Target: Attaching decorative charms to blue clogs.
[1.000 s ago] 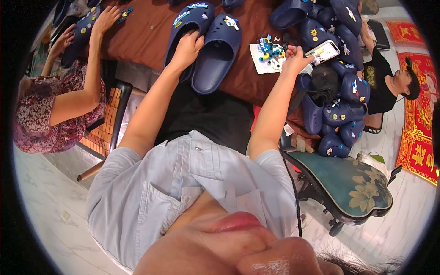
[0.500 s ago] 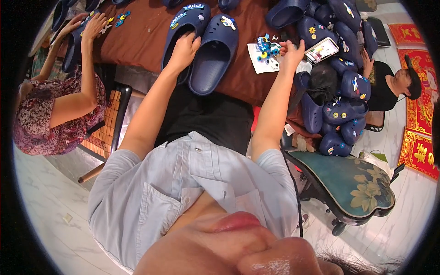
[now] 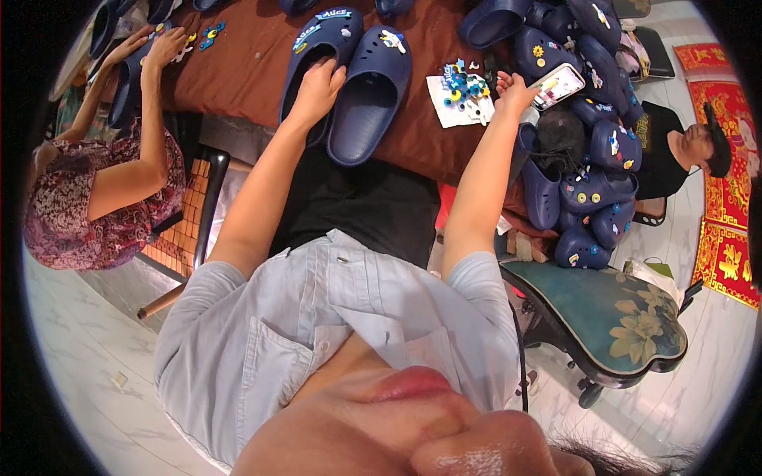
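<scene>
Our left hand [image 3: 317, 87] grips the opening rim of a navy clog [image 3: 317, 55] on the brown table [image 3: 246, 63], its mate [image 3: 371, 91] just beside at three o'clock. Our right hand [image 3: 514, 91], fingers loosely spread, touches a phone [image 3: 558, 85]; a card of charms [image 3: 460, 99] lies at its nine o'clock.

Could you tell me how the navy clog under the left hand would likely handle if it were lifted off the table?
The navy clog looks like moulded foam, so probably light for its bulk. Its thick walls suggest it keeps its shape, flexing slightly. The left hand rests on its heel rim; the flat sole makes rolling unlikely.
</scene>
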{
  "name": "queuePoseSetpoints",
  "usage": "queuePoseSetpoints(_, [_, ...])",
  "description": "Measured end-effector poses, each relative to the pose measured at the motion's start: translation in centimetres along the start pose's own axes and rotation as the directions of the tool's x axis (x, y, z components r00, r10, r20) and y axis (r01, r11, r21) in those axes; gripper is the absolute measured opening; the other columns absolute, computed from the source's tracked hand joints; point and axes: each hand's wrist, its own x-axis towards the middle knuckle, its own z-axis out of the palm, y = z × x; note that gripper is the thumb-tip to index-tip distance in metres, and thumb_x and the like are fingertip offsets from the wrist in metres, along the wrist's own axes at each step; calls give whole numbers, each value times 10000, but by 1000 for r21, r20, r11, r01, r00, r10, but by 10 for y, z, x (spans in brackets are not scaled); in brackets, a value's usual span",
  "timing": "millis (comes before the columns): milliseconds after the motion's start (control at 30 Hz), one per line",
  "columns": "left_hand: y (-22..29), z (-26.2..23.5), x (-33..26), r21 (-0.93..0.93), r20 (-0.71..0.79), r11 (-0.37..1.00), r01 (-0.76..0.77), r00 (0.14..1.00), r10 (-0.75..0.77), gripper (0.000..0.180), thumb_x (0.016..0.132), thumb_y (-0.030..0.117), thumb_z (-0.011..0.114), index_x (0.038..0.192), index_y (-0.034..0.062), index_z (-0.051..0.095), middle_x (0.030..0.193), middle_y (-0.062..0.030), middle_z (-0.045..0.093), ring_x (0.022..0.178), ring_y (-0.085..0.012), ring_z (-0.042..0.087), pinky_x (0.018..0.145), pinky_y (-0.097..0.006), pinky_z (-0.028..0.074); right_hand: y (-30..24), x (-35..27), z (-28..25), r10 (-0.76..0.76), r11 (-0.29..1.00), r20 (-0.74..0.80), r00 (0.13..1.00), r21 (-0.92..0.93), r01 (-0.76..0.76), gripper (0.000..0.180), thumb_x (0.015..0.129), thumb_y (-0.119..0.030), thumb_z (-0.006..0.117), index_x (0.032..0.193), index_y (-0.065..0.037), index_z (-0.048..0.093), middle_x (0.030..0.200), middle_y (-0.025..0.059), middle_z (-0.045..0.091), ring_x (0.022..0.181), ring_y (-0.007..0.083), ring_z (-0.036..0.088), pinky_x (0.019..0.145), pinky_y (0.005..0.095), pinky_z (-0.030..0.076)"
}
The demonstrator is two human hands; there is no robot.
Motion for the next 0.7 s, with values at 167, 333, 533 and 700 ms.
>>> queuePoseSetpoints(167, [0, -2, -2, 0, 0, 1000, 13, 1000, -13, 293, 926, 203, 547, 909, -88, 569, 951, -328, 586, 920, -490, 560, 804, -493, 451, -11, -11, 18, -330, 929, 184, 926, -113, 353, 954, 870, 41, 517, 1531, -145, -146, 763, 175, 671, 553, 151, 594, 489, 231, 449])
queuePoseSetpoints(333, [-1, -2, -2, 1, 1, 1000, 18, 1000, -18, 293, 924, 204, 551, 903, -88, 567, 945, -324, 585, 912, -491, 559, 794, -495, 452, -8, -33, 24, -330, 905, 202, 922, -211, 370, 935, 854, 73, 501, 1534, -99, -118, 752, 166, 662, 543, 148, 586, 507, 240, 453])
queuePoseSetpoints(533, [-2, -2, -3, 11, -1, 1000, 15, 1000, -15, 287, 923, 201, 554, 910, -86, 566, 939, -326, 586, 904, -491, 561, 789, -493, 454, 9, -32, 17, -223, 970, 76, 972, -78, 229, 971, 862, 57, 496, 1512, -121, -202, 765, 172, 662, 537, 152, 583, 487, 244, 453])
queuePoseSetpoints(700, [1, 0, -3, -14, -28, 1000, 1, 1000, -1, 289, 925, 204, 554, 919, -85, 570, 937, -325, 587, 904, -490, 563, 788, -491, 455, 8, 5, 0, 7, 998, -119, 993, 67, 1, 987, 872, 48, 490, 1499, -156, -244, 785, 174, 670, 551, 153, 599, 463, 234, 445])
